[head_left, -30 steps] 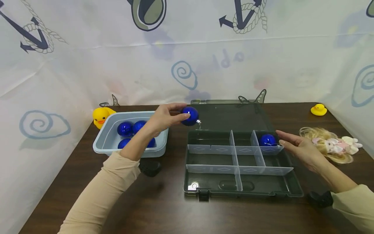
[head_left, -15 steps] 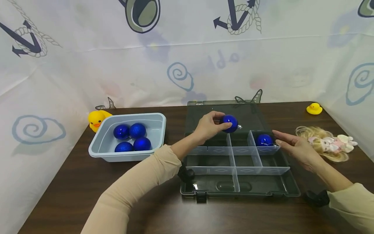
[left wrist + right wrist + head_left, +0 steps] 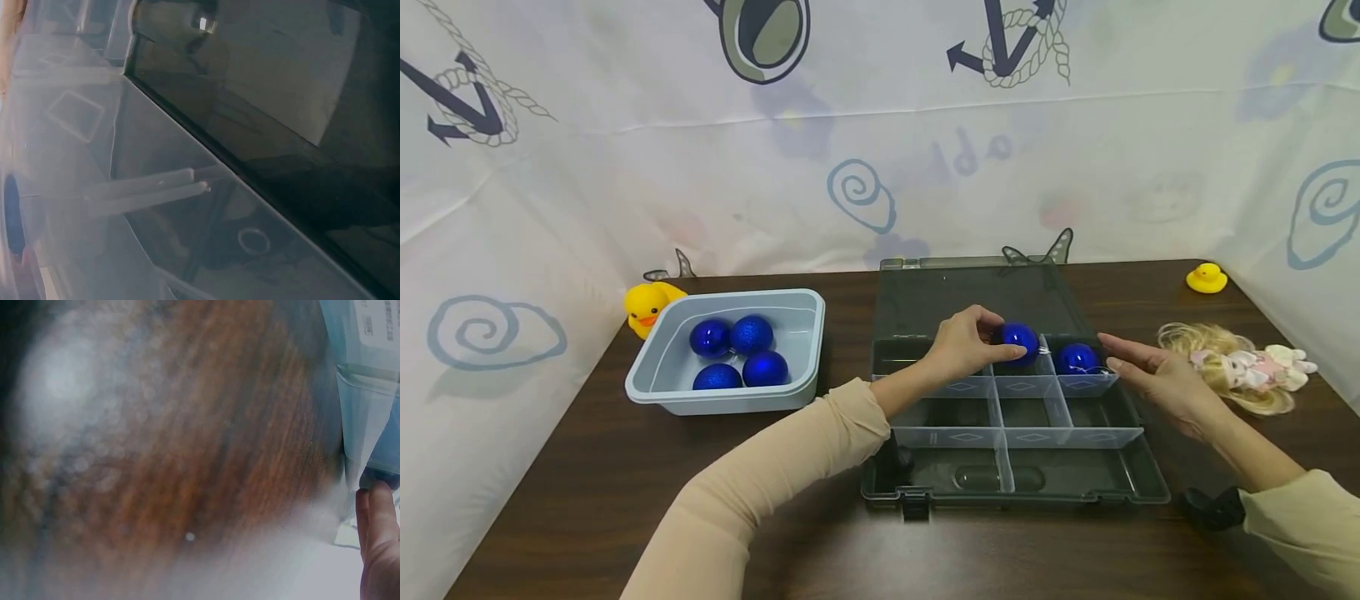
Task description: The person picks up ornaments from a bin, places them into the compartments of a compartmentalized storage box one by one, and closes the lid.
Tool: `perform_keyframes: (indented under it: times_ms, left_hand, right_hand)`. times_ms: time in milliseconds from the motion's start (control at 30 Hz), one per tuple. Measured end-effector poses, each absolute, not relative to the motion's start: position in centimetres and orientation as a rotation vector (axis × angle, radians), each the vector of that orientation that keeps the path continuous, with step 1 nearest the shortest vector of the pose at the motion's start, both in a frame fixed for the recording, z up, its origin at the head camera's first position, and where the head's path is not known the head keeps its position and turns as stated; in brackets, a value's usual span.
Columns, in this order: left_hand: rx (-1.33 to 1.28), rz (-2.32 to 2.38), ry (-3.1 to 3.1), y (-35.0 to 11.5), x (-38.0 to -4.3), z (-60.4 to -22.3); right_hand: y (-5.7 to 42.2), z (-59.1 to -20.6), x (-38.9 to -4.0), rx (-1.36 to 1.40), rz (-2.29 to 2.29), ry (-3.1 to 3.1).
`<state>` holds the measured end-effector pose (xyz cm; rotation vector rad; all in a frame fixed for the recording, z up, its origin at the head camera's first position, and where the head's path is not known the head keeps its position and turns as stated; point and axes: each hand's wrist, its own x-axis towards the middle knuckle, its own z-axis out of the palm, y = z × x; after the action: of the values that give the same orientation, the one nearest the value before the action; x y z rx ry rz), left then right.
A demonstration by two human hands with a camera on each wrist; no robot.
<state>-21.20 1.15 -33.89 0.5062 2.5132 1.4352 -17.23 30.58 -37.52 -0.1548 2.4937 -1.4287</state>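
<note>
head view, blue bauble (image 3: 1019, 337) sideways in left fingers (image 3: 1002, 353), cap (image 3: 1043, 351) rightward

Glossy blue ball (image 3: 1021, 334) with a silvery cap, pinched in the left hand (image 3: 964, 342)
Right of the frame's centre, cap pointing right, at the back middle compartment of the open, divided box of dark see-through plastic (image 3: 1075, 471), how deep unclear; a second glossy blue ball (image 3: 1077, 357) lies back right, by the right hand (image 3: 1172, 385)
</note>
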Motion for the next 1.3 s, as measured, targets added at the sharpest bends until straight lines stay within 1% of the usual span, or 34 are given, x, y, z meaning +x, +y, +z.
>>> perform_keyframes:
  times_ms: [533, 733, 833, 967, 1133, 1300]
  left_hand:
    - [0.498, 1.398, 2.469, 0.8, -20.7, -34.1]
    - [0.519, 1.483, 2.344, -1.1, -20.4, -33.3]
    - [0.545, 1.56, 2.29, -3.7, -20.3, -32.4]
    - [0.495, 1.669, 2.291, -8.7, -20.2, -31.1]
    - [0.319, 1.691, 2.385, -15.8, -20.2, -30.3]
    - [0.095, 1.655, 2.545, -22.5, -20.2, -31.5]
  right_hand:
    - [30.3, -38.0, -17.1, -0.142, -1.456, 2.445]
    - [30.5, -38.1, -16.9, -0.128, -1.459, 2.439]
    - [30.6, -37.9, -17.0, -0.12, -1.443, 2.454]
    - [30.5, -37.6, -17.2, -0.118, -1.413, 2.479]
    - [30.6, -37.4, -17.4, -0.113, -1.422, 2.448]
    - [30.6, -37.5, -17.3, -0.112, -1.423, 2.432]
